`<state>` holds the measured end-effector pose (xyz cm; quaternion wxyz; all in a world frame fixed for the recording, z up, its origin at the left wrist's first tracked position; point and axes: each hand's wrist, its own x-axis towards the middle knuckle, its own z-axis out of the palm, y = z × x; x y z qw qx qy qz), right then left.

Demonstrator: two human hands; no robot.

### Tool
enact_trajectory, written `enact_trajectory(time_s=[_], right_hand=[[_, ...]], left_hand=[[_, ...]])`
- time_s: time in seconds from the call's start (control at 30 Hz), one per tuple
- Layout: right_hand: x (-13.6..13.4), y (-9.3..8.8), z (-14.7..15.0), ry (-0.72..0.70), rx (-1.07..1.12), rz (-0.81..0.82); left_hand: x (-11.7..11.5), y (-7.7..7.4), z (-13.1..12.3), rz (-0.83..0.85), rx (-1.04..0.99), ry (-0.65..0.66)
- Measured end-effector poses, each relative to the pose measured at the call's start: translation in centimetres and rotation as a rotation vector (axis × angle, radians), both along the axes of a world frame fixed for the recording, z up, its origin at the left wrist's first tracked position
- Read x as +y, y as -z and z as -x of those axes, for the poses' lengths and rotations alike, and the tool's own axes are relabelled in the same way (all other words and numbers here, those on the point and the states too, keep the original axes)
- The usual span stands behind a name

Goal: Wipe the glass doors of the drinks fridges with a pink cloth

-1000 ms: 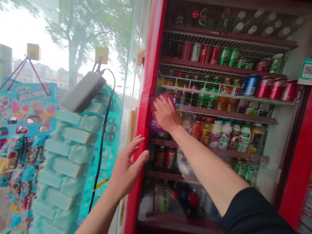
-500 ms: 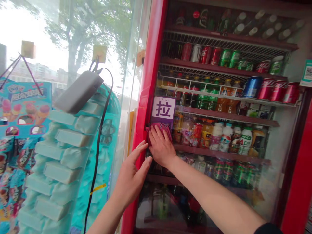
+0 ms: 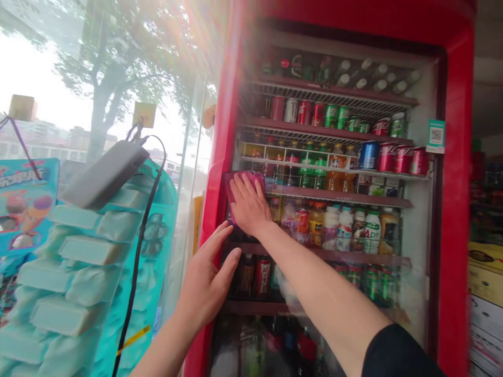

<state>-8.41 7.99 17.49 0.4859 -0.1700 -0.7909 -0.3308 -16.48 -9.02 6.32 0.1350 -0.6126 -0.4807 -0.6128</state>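
My right hand [image 3: 250,205] holds a purple cloth [image 3: 257,179] pressed against the glass door of a red drinks fridge [image 3: 214,207]. Its fingers lie stretched over the cloth, near the door's left edge. The purple door sign is hidden or cannot be told apart from the cloth. Lower and to the left, my left hand [image 3: 208,280] is open, thumb and fingers apart, with nothing in it. Its fingertips are close to the red door frame; whether they touch it I cannot tell. Behind the glass stand several rows of cans [image 3: 304,111] and bottles [image 3: 344,229].
To the left, a grey power bank [image 3: 106,173] hangs from a yellowish hook [image 3: 144,114], its black cable [image 3: 137,272] running down past a turquoise block-patterned panel [image 3: 66,311]. An ice cream display [image 3: 27,201] is at far left. Stacked boxes [image 3: 486,306] stand right of the fridge.
My right hand has slid the cloth upward over the door, to where the white and purple pull sign showed. My left hand stays open by the frame. The view has shifted, revealing more on the right.
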Motion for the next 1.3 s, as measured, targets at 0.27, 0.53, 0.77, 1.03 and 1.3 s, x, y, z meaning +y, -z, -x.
enact_trajectory(time_s=[0.27,0.53,0.77,1.03,1.3], right_hand=[[5.7,-1.6,-12.1,0.27,0.594,0.115],[4.5,-4.3,-7.9,0.17,0.613,0.156],[-1.1,-3.8,3.0,0.011,0.191,0.101],[2.9,-3.4,-7.2,0.095,0.118,-0.024],[8.4,-1.0,-19.8,0.398,0.57,0.126]], left_hand=[[0.6,0.3,-0.2,0.014,-0.007,0.01],[0.1,-0.6,-0.5,-0.009,-0.003,-0.002],[0.4,-0.8,-0.4,-0.026,0.058,-0.09],[2.2,0.0,-1.8,-0.006,0.107,-0.095],[1.9,1.6,-0.6,0.001,0.065,-0.123]])
